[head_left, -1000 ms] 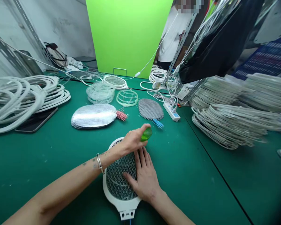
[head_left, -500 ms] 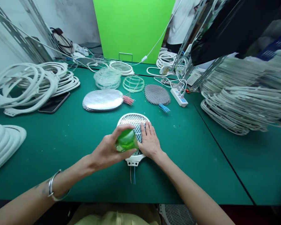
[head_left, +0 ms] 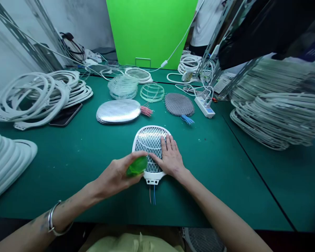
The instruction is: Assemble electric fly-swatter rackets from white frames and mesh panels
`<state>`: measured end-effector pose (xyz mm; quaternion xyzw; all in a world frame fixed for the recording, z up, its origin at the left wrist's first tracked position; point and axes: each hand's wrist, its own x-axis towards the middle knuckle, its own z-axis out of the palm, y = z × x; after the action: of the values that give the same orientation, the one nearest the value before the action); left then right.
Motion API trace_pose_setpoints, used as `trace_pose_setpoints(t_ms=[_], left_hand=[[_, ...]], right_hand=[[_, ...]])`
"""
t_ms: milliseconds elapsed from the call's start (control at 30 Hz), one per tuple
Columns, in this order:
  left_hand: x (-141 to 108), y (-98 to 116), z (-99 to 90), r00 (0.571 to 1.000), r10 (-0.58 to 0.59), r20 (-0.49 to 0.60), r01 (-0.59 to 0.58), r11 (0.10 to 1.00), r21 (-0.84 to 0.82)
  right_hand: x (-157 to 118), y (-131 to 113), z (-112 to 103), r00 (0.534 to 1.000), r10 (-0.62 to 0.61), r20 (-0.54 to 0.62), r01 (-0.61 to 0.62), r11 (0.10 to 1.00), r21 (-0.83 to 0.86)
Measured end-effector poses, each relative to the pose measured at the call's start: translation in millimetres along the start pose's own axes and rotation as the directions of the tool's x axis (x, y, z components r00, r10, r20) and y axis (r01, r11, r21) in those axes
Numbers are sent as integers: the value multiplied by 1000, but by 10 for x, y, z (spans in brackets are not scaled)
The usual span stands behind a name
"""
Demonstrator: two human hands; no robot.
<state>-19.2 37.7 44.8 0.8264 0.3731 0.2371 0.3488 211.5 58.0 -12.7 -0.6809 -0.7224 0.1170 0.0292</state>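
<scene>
A white electric mosquito swatter head [head_left: 148, 140] with metal mesh lies flat before me, its neck toward me. A thin pink and a blue wire [head_left: 154, 196] trail from the neck. My left hand [head_left: 120, 171] is closed around a translucent green, rounded thing [head_left: 137, 166], over the lower left rim; blur hides its exact kind and whether it touches the frame. Flat on the mesh's right side rests my right hand [head_left: 171, 157], fingers outstretched and thumb pointing left.
Beyond lie silver mesh sheets [head_left: 118, 111] with pink wires, grey mesh sheets [head_left: 179, 104] with blue wires, and clear rings [head_left: 123, 86]. White frames [head_left: 31, 94] cover a phone [head_left: 65, 114] at left. A power strip [head_left: 204, 106] and a frame stack [head_left: 275, 119] sit right.
My left hand has moved slightly left and down with the green thing, uncovering more mesh. My right hand stays on the swatter head, thumb now more spread. The view has shifted slightly.
</scene>
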Motion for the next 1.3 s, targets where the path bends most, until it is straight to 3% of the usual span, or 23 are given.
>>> trace_pose_setpoints(t_ms=[100, 267, 367, 467, 533, 633, 700, 767, 900, 1000, 1167, 1233, 1300], left_hand=[[-35, -33, 18, 993, -8, -119, 9, 1000, 10], [-47, -108, 54, 995, -94, 32, 92, 994, 52], [-18, -101, 14, 991, -119, 63, 117, 992, 44], [31, -8, 16, 991, -117, 69, 114, 992, 48], [88, 93, 92, 999, -31, 23, 31, 1000, -4], [208, 236, 302, 978, 202, -47, -206, 972, -110], [296, 287, 443, 966, 256, 40, -250, 961, -122], [369, 303, 541, 968, 216, 129, -199, 972, -128], [440, 289, 601, 981, 190, 48, -179, 967, -182], [441, 265, 601, 968, 191, 160, -163, 971, -174], [442, 265, 618, 983, 177, 41, -167, 970, -176], [449, 276, 579, 980, 163, 113, -141, 973, -181], [431, 234, 442, 995, 60, 83, -38, 968, -247]], right_hand=[[-6, -23, -5, 1000, 2, 7, -2, 1000, 7], [20, 45, -51, 999, -22, 37, 20, 999, 50], [49, 204, -112, 987, -137, 85, 130, 988, 82], [49, 344, -133, 975, -219, 48, 216, 975, 58], [36, 383, -112, 973, -232, 4, 232, 972, 31], [26, 381, -59, 972, -234, -36, 234, 972, 1], [30, 374, -35, 970, -238, -42, 238, 971, -11], [38, 376, -26, 970, -240, -38, 240, 971, -18], [52, 396, -23, 970, -241, -31, 240, 971, -19], [58, 404, -9, 970, -243, -27, 243, 970, -12], [48, 385, 5, 975, -219, -34, 219, 976, 2], [45, 372, -12, 976, -217, -32, 218, 976, 9], [42, 367, -40, 975, -219, -30, 219, 975, 22]])
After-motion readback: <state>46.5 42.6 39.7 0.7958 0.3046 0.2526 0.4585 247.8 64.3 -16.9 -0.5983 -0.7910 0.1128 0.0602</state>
